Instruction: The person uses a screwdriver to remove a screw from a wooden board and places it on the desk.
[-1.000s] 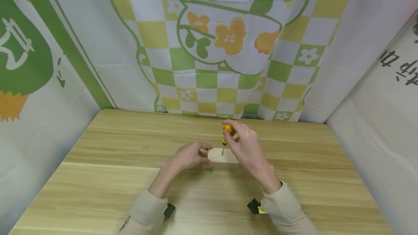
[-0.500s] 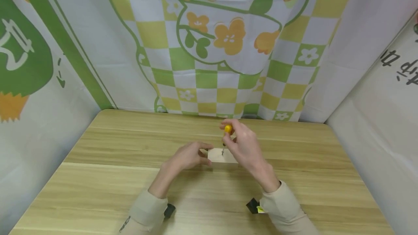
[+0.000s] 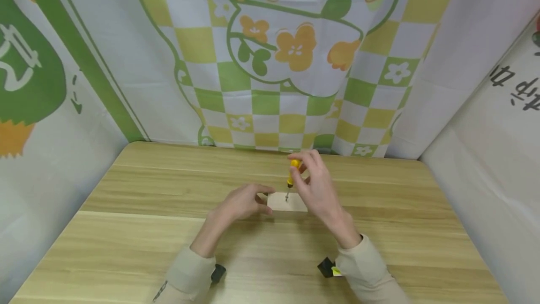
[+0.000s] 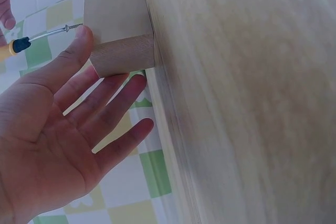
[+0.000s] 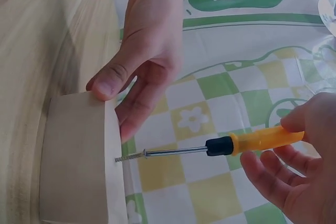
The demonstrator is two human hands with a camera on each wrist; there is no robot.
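Observation:
A pale wooden block (image 3: 276, 202) lies on the table, its left end pinched between the thumb and fingers of my left hand (image 3: 243, 201). The left wrist view shows that thumb on the block's edge and the fingertips along the opposite side. A screw (image 5: 130, 157) stands partly sunk in the block's upper face, much of its thread exposed. On its head sits the tip of a screwdriver (image 5: 262, 140) with a yellow handle, black collar and thin metal shaft. My right hand (image 3: 319, 192) holds the handle near its top by thumb and fingers, the shaft nearly upright above the block.
The wood-grain table (image 3: 147, 243) reaches back to a hanging cloth (image 3: 270, 79) with green and yellow checks. White printed sheets close off both sides. Dark wrist-worn devices show beneath both sleeves, the right one (image 3: 326, 267) with a yellow-green patch.
My right fingers have loosened and shifted around the screwdriver handle, with the hand slightly higher and more of the handle showing. My left hand and the block stay in place.

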